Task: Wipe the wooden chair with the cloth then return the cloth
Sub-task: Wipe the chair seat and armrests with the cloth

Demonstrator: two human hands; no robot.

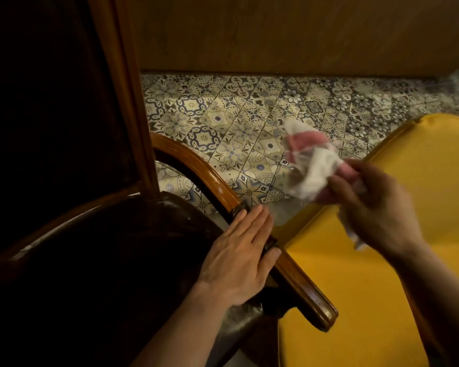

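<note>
The wooden chair fills the left of the head view, with a dark seat, a tall dark back and a curved glossy brown armrest. My left hand lies flat on that armrest, fingers together and extended, thumb hooked over its outer side. My right hand hovers to the right above the yellow cushion, gripping a crumpled pink and white cloth. The cloth is blurred and hangs in the air over the floor, apart from the chair.
A yellow cushion fills the lower right, pressed against the armrest. Patterned blue and cream floor tiles stretch across the middle. A brown wooden panel runs along the top.
</note>
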